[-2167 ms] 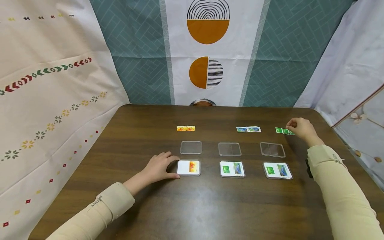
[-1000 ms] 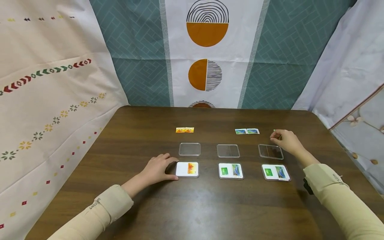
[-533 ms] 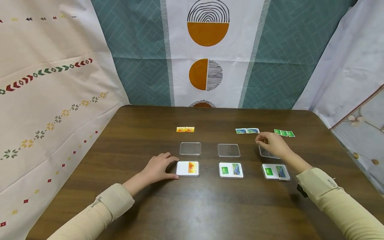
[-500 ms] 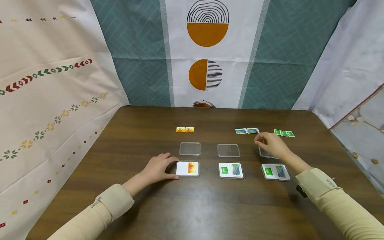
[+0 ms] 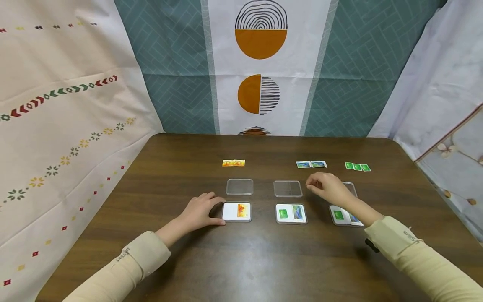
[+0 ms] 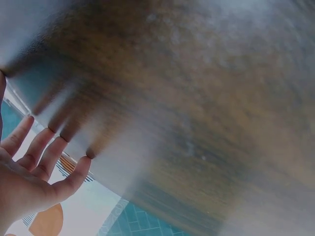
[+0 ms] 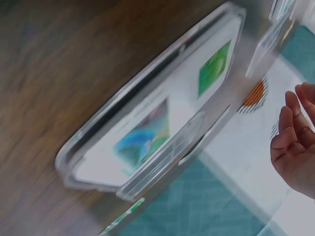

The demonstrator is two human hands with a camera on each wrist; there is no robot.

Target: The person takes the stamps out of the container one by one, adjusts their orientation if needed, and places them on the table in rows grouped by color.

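Observation:
My left hand rests on the table at the left end of a clear case holding a white insert and an orange stamp. Its thumb and index fingertip are at that case's corners, and the fingers spread loosely in the left wrist view. Over the table, between the middle and right columns, my right hand has loosely bent fingers; in the right wrist view nothing shows between them. It partly covers the right clear lid. Nearby are the middle lid and the middle case with green and blue stamps.
Along the back lie two orange stamps, two blue stamps and three green stamps. Another clear lid sits behind the left case. My right forearm partly covers the right case. Patterned cloths surround the brown table.
My right hand has moved left and nearer from the green stamps, past the right lid, toward the middle lid. The green stamps are uncovered now. My left hand has stayed by the left case.

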